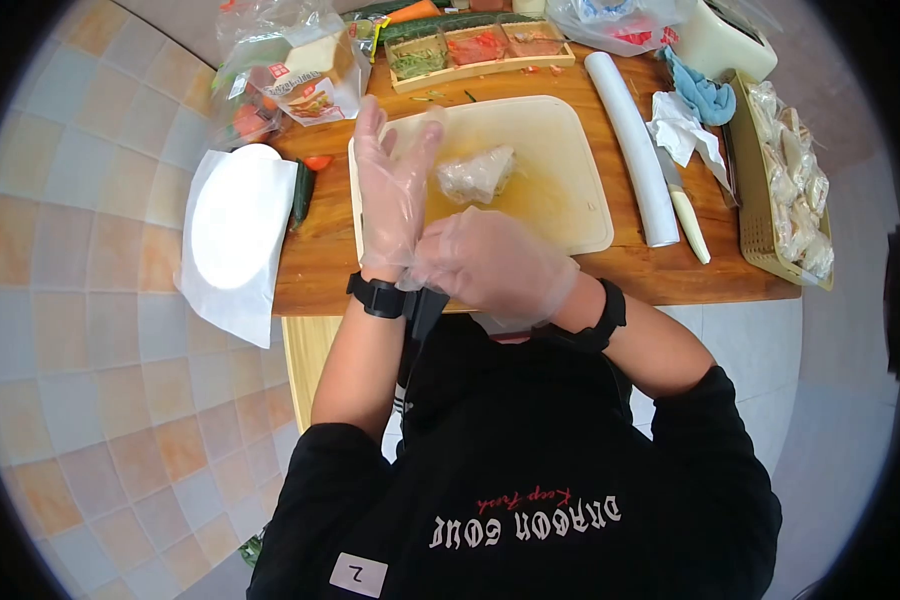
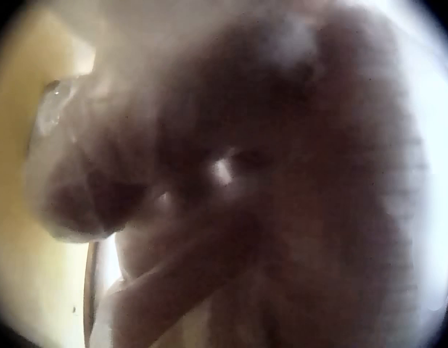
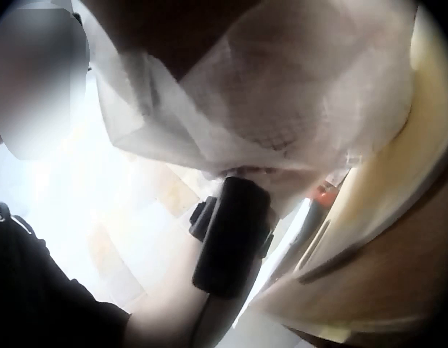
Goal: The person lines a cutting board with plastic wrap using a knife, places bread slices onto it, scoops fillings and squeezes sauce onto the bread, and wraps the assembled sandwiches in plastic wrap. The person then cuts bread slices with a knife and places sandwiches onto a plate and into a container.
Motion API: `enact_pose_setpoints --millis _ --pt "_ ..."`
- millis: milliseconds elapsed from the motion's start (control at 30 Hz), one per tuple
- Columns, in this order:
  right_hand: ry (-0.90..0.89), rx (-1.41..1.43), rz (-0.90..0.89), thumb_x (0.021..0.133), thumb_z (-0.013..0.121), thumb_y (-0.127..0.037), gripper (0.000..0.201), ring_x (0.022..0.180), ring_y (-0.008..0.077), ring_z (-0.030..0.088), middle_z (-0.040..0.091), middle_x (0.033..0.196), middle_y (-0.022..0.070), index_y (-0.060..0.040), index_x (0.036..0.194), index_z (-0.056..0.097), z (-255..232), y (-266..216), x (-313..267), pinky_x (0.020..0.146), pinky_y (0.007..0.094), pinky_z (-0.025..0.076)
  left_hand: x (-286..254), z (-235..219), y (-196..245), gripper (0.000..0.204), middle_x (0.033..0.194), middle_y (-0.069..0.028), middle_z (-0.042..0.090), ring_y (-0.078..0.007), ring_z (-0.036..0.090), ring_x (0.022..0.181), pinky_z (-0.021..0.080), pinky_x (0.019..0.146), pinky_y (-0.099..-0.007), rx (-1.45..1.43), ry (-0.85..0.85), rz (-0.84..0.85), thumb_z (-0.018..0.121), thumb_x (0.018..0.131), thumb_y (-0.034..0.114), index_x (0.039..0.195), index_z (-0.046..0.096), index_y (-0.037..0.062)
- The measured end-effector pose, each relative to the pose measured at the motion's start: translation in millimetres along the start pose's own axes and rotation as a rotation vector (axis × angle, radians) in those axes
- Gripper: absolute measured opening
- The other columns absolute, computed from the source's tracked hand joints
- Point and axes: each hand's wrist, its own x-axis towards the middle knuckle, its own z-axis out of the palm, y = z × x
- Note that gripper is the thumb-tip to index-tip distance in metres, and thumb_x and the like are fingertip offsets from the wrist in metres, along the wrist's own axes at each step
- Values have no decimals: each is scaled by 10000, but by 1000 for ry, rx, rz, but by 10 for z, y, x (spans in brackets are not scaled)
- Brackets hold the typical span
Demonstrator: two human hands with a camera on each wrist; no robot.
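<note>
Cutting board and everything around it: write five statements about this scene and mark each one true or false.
1. The wrapped food lies on the cutting board. True.
2. The knife lies to the left of the board. False: it lies to the right, past the white roll.
3. The left hand is curled into a fist. False: its fingers are extended.
4. The right hand is at the left wrist, pinching the left glove. True.
5. The blue cloth is inside the basket. False: it lies outside, beside it.
</note>
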Motion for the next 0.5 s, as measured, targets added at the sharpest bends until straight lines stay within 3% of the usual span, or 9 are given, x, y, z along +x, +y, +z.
enact_pose_setpoints --millis 100,167,233,267,300,333,400,433,500 --pt "-38 117 18 942 673 -202 220 806 403 620 605 819 195 -36 815 603 -30 34 -2 689 494 491 -11 7 123 560 1460 -205 551 -279 511 1364 419 1134 -399 9 -9 -58 711 1012 247 1435 526 -71" --pt "-176 30 46 948 677 -198 172 827 391 650 658 859 188 -39 886 664 -172 69 6 726 480 513 15 -98 115 483 1398 -179 601 -265 557 1309 444 1097 -389 -115 -87 -118 719 1002 242 1364 597 -54" --pt "-113 42 65 946 677 -185 144 855 386 667 687 898 179 -43 963 698 -465 207 -73 764 470 526 69 -250 76 411 1335 -152 651 -251 603 1253 470 1060 -378 -238 -162 -172 727 993 237 1293 667 -37" --pt "-50 53 83 943 678 -171 166 882 381 684 716 937 170 -47 1040 732 -636 285 -97 803 459 538 101 -330 23 351 1268 -133 681 -262 639 1184 491 1020 -374 -13 -258 35 751 962 222 1230 711 -1" --pt "-11 -34 244 919 694 -152 223 919 377 693 731 986 167 -55 1116 737 -819 328 -82 842 451 541 111 -363 -16 293 1201 -113 710 -274 676 1114 512 980 -371 212 -350 241 774 931 208 1167 754 35" --pt "30 -124 405 896 711 -133 306 955 372 701 746 1034 163 -63 1192 743 -953 385 -51 882 443 545 116 -352 -29 293 1201 -113 710 -274 676 1114 512 980 -371 209 -347 237 774 931 208 1167 754 35" --pt "32 -292 354 870 726 -125 333 986 376 699 745 1061 165 -67 1198 746 -977 631 5 907 440 546 134 -318 -28 319 1186 -142 702 -336 674 1082 537 937 -396 531 -501 638 806 847 164 1161 776 118" --pt "40 -461 301 845 741 -117 362 1016 379 696 744 1088 166 -71 1204 748 -946 720 -5 932 436 546 130 -285 -17 319 1186 -142 702 -336 674 1082 537 937 -396 528 -503 639 806 847 164 1161 776 118" --pt "5 -477 231 825 753 -117 391 1042 378 694 741 1117 169 -81 1214 749 -786 815 28 946 431 546 157 -201 6 387 1158 -131 707 -345 676 1023 561 860 -423 727 -642 761 841 749 85 1127 779 138"
